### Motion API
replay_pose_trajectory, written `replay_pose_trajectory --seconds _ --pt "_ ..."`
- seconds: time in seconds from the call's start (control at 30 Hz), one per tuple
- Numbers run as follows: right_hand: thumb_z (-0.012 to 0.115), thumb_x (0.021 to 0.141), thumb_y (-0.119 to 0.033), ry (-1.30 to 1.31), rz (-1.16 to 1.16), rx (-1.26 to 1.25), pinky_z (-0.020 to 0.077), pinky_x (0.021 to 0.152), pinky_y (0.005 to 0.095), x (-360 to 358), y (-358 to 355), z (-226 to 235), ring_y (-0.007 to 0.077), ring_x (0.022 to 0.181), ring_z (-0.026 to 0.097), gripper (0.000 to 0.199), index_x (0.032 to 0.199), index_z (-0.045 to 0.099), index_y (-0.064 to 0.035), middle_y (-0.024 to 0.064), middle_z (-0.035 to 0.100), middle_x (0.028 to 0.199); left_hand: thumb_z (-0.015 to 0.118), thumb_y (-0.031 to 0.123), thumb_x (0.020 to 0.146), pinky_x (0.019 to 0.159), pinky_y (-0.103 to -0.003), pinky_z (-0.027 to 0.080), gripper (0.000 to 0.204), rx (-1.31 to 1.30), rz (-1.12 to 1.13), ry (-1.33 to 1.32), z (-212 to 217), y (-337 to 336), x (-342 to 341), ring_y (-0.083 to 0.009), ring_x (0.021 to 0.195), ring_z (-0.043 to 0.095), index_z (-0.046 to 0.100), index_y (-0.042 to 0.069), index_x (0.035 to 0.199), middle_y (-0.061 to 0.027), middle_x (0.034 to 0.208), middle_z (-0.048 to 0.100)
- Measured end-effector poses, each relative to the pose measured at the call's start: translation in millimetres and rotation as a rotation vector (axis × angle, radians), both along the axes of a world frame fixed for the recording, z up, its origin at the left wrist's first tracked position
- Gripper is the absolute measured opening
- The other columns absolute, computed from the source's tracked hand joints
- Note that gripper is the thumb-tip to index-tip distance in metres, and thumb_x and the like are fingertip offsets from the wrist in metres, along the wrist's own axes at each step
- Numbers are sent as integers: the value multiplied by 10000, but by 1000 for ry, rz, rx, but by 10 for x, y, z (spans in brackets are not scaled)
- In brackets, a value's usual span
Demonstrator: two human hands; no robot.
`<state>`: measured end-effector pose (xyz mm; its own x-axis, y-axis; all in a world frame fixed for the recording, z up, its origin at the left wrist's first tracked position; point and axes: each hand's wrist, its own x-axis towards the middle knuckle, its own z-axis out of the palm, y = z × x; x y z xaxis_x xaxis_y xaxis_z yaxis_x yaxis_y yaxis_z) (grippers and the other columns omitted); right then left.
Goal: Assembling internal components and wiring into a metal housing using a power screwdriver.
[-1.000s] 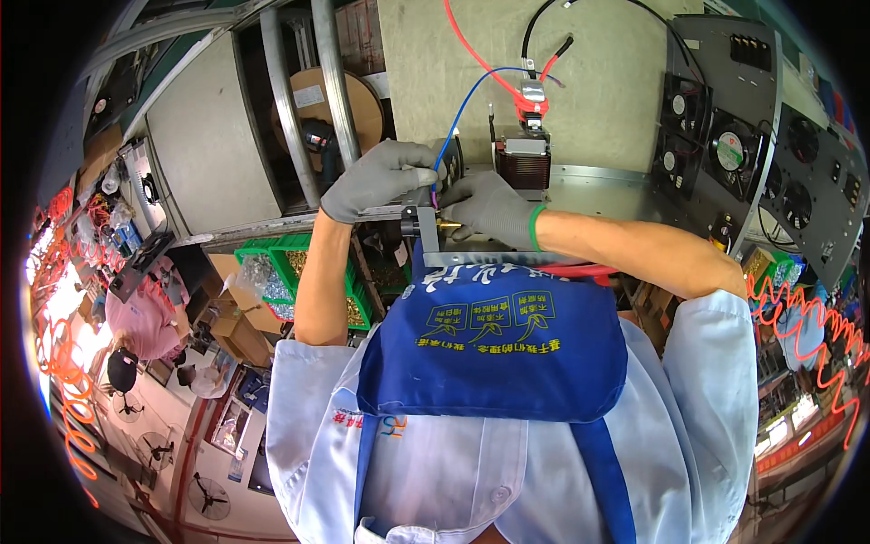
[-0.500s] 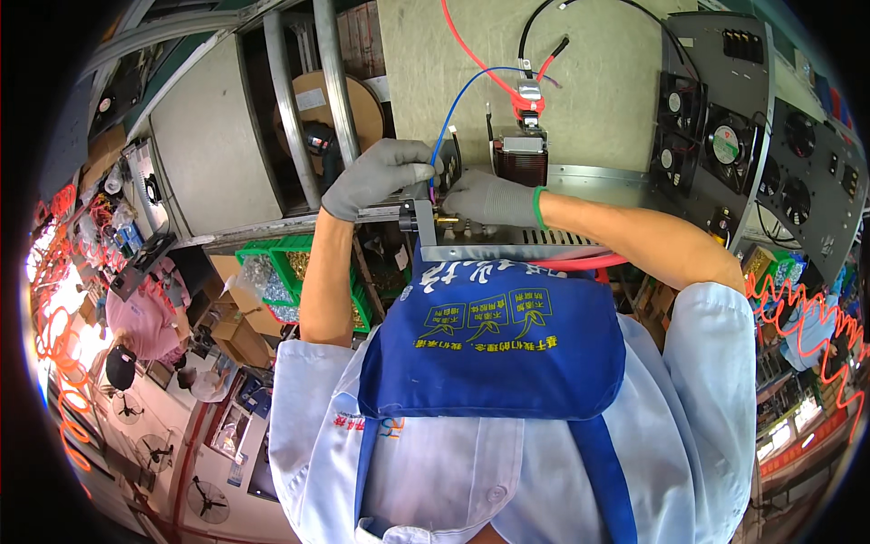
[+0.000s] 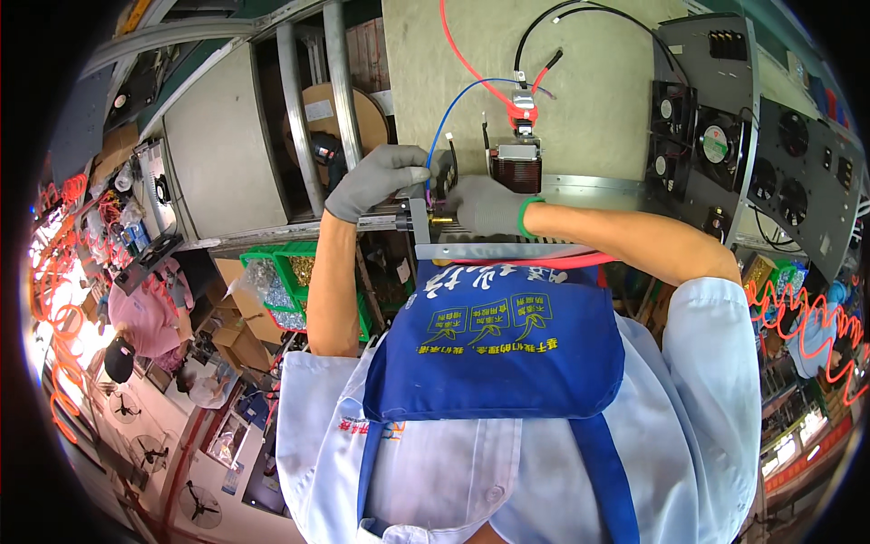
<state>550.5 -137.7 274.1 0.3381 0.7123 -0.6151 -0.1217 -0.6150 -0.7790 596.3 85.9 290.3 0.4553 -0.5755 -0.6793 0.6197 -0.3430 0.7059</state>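
My left hand point(image 3: 379, 183), in a grey glove, pinches a blue wire point(image 3: 447, 116) at the left end of an open metal case point(image 3: 494, 251). The wire arches up and over toward a transformer point(image 3: 517, 172) with a dark red winding. My right hand point(image 3: 494, 207), gloved too, reaches into the case from the right, its fingers closed beside the end panel. What those fingertips hold is hidden. Just below them a brass fitting point(image 3: 441, 219) points inward from the end panel, and a black knob-like part point(image 3: 404, 218) sits on its outer side.
Red cable point(image 3: 467, 56) and black cable point(image 3: 535, 25) lie across the grey-green bench top point(image 3: 598, 100). Dark panels with fans point(image 3: 716, 145) stand at the right. Green bins point(image 3: 304, 272) of small parts are below left. Metal rails point(image 3: 343, 82) run at the left; a person in pink point(image 3: 149, 313) is farther off.
The whole view has shifted slightly. Both hands stay at the case's left end, the left still pinching the blue wire and the right still among the parts inside.
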Motion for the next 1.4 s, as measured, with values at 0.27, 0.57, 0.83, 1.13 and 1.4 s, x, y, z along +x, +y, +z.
replay_pose_trajectory --seconds 0.27,0.57,0.83,1.13,1.4 --pt "538 778 -87 15 -457 102 507 903 491 -38 78 -155 427 982 662 332 1042 736 -54 252 693 1045 667 171 937 582 -213 393 204 -21 102 7 -61 42 -71 -47 656 497 652 -5 1039 -4 844 644" --pt "566 822 -105 -218 -173 260 518 873 430 -166 18 -319 387 962 667 294 1057 714 -6 218 705 1026 679 256 923 728 -267 495 267 75 226 -160 -194 11 -288 -112 817 618 653 14 1033 -35 877 669" --pt "761 753 -206 -229 -239 250 533 809 412 -111 32 -48 372 914 675 384 1077 689 -13 215 695 1005 607 264 902 749 -288 453 262 5 412 -186 -12 -162 -423 -143 806 594 678 14 929 -60 846 670" --pt "560 1021 -320 369 -231 84 467 521 339 62 71 172 142 566 549 342 1036 688 -4 59 590 660 594 256 887 732 -275 433 250 -16 482 -166 5 -170 -445 -129 783 578 678 20 885 -47 828 663" --pt "592 965 -206 237 -286 135 507 532 363 3 89 33 201 533 609 274 1117 678 5 112 626 653 587 226 884 745 -273 444 239 -97 518 -116 -28 -224 -436 -129 800 589 675 5 907 -51 833 659"
